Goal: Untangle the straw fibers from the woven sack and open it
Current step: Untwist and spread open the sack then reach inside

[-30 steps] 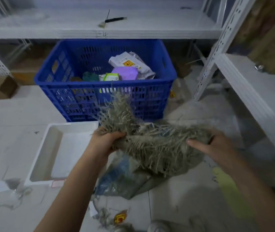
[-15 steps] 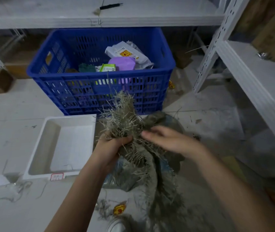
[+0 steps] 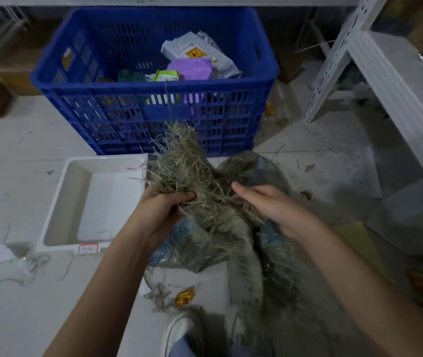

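A grey-brown woven sack (image 3: 233, 243) hangs in front of me, its surface bristling with frayed straw fibers (image 3: 179, 161). My left hand (image 3: 165, 210) is clenched around the bunched upper part, so a tuft of fibers sticks up above the fist. My right hand (image 3: 274, 207) lies against the sack's right side with its fingers stretched flat toward the left; whether it grips the cloth is hidden. The sack's lower end trails down to the floor near my shoe (image 3: 179, 331).
A blue plastic crate (image 3: 133, 112) holding packets stands just behind the sack. A white tray (image 3: 58, 207) lies on the floor at the left. White metal shelving (image 3: 396, 81) runs along the right. Loose fibers (image 3: 161, 295) and a yellow wrapper (image 3: 185, 297) litter the tiles.
My right hand let go of the sack's far end, which dropped down, and came in close to the left fist. The left hand kept its grip.
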The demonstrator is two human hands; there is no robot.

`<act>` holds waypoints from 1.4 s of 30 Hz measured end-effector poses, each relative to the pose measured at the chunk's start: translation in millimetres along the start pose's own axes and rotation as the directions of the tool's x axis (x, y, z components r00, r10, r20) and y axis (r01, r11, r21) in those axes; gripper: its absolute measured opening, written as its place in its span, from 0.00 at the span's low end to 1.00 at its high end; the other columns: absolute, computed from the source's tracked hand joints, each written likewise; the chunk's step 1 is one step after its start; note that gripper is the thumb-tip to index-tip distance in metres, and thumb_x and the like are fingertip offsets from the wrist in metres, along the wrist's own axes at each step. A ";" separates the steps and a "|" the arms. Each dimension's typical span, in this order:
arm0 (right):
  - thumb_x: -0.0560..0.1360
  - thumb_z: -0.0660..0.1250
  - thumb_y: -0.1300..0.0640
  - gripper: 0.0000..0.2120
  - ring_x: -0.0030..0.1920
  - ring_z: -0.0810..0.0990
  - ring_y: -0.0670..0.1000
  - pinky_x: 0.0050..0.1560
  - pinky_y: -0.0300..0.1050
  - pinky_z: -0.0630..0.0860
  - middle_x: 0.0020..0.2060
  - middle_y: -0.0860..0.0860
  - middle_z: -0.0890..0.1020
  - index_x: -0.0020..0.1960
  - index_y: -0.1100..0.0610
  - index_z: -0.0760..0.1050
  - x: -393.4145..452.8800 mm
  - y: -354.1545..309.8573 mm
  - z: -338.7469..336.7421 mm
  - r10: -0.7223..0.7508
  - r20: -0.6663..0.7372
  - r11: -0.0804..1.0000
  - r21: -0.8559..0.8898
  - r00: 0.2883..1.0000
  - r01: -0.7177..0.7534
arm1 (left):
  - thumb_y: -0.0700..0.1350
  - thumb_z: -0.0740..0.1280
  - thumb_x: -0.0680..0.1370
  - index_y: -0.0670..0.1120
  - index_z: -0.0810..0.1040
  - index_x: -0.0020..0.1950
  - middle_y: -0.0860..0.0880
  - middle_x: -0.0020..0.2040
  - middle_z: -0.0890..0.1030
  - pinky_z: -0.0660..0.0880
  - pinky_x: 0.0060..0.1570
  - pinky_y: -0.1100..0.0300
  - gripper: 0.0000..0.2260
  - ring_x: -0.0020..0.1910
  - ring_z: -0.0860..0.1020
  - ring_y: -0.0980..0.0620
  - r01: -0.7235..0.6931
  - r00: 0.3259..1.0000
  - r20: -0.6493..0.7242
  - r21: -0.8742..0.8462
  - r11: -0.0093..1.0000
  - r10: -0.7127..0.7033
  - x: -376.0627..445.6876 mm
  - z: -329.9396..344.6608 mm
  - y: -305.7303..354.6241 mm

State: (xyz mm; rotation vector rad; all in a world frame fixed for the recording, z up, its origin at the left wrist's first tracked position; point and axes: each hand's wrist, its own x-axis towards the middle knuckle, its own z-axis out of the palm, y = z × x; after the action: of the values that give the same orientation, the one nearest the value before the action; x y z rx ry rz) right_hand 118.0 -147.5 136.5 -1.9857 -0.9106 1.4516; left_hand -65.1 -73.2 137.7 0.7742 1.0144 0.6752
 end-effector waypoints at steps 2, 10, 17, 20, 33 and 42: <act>0.70 0.62 0.33 0.33 0.56 0.76 0.48 0.51 0.42 0.70 0.60 0.52 0.79 0.64 0.55 0.74 -0.2 -0.5 3.4 -0.035 0.021 0.998 -0.058 0.999 0.036 | 0.24 0.62 0.70 0.40 0.78 0.44 0.47 0.34 0.85 0.82 0.37 0.62 0.13 0.33 0.84 0.51 -0.014 1.000 0.005 0.027 1.000 0.014 -0.7 0.6 -0.2; 0.74 0.68 0.56 0.16 0.49 0.82 0.50 0.48 0.30 0.75 0.48 0.53 0.83 0.59 0.62 0.76 4.1 2.1 30.9 -0.182 0.044 0.983 0.033 0.982 0.181 | 0.20 0.56 0.67 0.38 0.76 0.48 0.41 0.39 0.82 0.81 0.37 0.56 0.19 0.38 0.82 0.43 -0.004 0.996 0.085 0.054 0.999 -0.001 -0.2 1.0 -5.3; 0.73 0.69 0.57 0.05 0.42 0.82 0.45 0.45 0.37 0.78 0.40 0.47 0.83 0.41 0.48 0.78 9.8 15.5 9.4 -0.165 -0.162 0.975 0.123 0.973 0.186 | 0.20 0.56 0.68 0.42 0.78 0.41 0.47 0.30 0.83 0.80 0.29 0.64 0.19 0.29 0.82 0.50 0.001 0.999 0.036 0.102 0.995 -0.005 -0.3 -23.2 4.2; 0.76 0.65 0.60 0.04 0.45 0.82 0.53 0.44 0.45 0.79 0.46 0.54 0.83 0.48 0.55 0.78 11.3 14.0 -12.5 -0.039 -0.270 0.924 0.357 0.962 0.137 | 0.23 0.57 0.71 0.42 0.78 0.42 0.47 0.28 0.83 0.78 0.27 0.64 0.17 0.27 0.82 0.52 0.012 1.000 -0.004 0.164 0.986 -0.011 -0.8 -32.6 9.2; 0.79 0.57 0.58 0.13 0.28 0.83 0.48 0.27 0.36 0.78 0.24 0.50 0.83 0.40 0.58 0.76 9.3 40.9 -91.9 0.218 -0.220 0.796 0.604 0.951 -0.043 | 0.36 0.61 0.78 0.40 0.75 0.42 0.50 0.21 0.79 0.74 0.19 0.66 0.07 0.18 0.76 0.55 0.126 0.938 -0.344 0.261 0.957 -0.030 24.4 -74.6 31.0; 0.80 0.55 0.57 0.16 0.23 0.82 0.47 0.22 0.35 0.76 0.23 0.51 0.83 0.39 0.59 0.76 20.1 44.2 -74.9 0.239 -0.128 0.797 0.593 0.962 -0.119 | 0.53 0.70 0.67 0.41 0.68 0.69 0.38 0.70 0.71 0.55 0.71 0.38 0.34 0.72 0.66 0.39 -0.241 0.646 0.581 0.770 -0.591 0.495 5.7 33.0 -41.1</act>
State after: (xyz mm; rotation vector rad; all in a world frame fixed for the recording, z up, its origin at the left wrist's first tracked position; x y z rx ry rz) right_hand 203.2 -161.8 114.0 -1.7245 -0.1451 1.3831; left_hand -27.2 -99.8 111.8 3.1068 1.2351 0.3697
